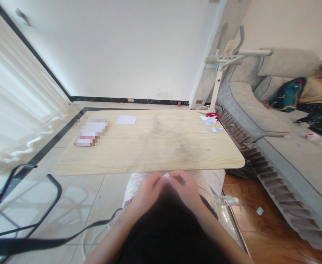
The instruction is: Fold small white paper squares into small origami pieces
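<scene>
The left hand [147, 191] and right hand [187, 189] met just below the desk's [149, 154] rounded near edge, with bare pale wood beyond. Each grip was pinched shut on a small white scrap [165, 177], which the fingers mostly hid. A flat sheet [126, 119] lay well apart.
</scene>
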`<move>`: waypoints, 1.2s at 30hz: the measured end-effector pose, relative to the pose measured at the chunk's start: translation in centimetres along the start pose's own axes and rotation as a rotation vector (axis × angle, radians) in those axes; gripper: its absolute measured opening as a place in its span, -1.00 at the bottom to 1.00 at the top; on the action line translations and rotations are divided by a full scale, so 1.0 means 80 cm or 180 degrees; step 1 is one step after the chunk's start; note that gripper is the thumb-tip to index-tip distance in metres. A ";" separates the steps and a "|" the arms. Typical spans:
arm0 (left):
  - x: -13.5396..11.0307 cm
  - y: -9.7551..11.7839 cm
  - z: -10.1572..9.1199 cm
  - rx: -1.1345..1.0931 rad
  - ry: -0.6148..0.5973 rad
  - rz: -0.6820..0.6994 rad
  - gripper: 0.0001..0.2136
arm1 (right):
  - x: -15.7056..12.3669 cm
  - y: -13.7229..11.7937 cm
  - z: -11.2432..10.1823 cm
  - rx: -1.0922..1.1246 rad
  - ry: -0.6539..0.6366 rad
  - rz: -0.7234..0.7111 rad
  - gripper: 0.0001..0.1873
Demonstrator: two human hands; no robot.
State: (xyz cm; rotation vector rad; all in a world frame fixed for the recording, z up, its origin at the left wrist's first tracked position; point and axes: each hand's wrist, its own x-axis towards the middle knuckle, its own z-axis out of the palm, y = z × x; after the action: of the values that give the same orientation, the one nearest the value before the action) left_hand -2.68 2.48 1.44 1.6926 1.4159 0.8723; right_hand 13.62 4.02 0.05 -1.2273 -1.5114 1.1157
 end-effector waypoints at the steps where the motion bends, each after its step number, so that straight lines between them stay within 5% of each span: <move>1: 0.000 -0.001 0.000 0.0059 -0.0018 0.0020 -0.69 | 0.000 0.002 0.000 0.0008 -0.0002 0.0022 -0.85; 9: -0.001 -0.006 0.000 0.0131 -0.0239 0.0026 -0.70 | 0.002 0.008 0.000 0.0744 -0.0179 0.0443 -0.79; 19: -0.001 -0.003 0.007 -0.0622 -0.0243 -0.0087 -0.68 | 0.001 0.002 0.003 0.0980 -0.0002 0.0416 -0.80; 25: -0.002 -0.008 0.004 -0.1125 -0.0398 -0.0233 -0.69 | -0.002 -0.001 0.003 0.1044 -0.0384 0.0568 -0.75; 30: -0.003 -0.010 -0.001 -0.0631 -0.0534 0.0067 -0.70 | -0.003 -0.007 -0.001 0.0674 -0.0726 0.0356 -0.75; 36: -0.004 -0.006 -0.002 -0.0806 -0.0584 0.0072 -0.73 | -0.003 -0.006 -0.002 0.0687 -0.0377 0.0182 -0.73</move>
State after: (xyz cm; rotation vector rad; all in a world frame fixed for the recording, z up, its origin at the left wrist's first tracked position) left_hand -3.07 2.22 1.12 1.5555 1.1165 0.8469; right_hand 13.72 3.77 0.53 -1.0778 -1.4077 1.3721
